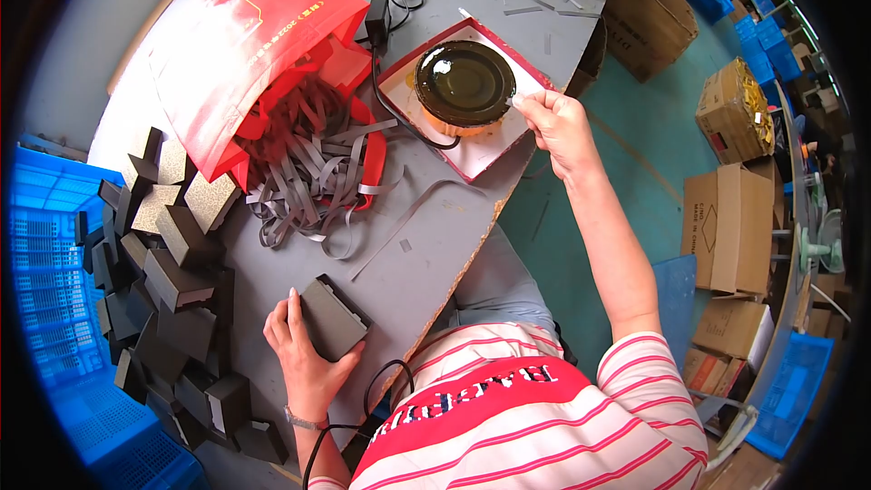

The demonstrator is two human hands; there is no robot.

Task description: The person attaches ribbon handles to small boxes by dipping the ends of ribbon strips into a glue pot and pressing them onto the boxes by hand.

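My left hand (304,358) grips a small dark grey box (334,316) on the table, with the thumb along its near side and the fingers at its left edge. My right hand (558,127) is closed in a pinch at the right rim of a round pan of glossy dark liquid (464,82). Something small and pale shows at those fingertips, too small to name. The pan has an orange base and sits in a shallow red-edged tray (472,160). Loose grey ribbons (308,172) spill from a red bag (263,36) left of the pan.
Several dark boxes (181,336) are piled at the table's left, beside blue crates (54,308). A black cable (390,95) runs to the pan. One grey strip (395,234) lies across the table (445,259). Cardboard cartons (726,227) stand on the floor at right.
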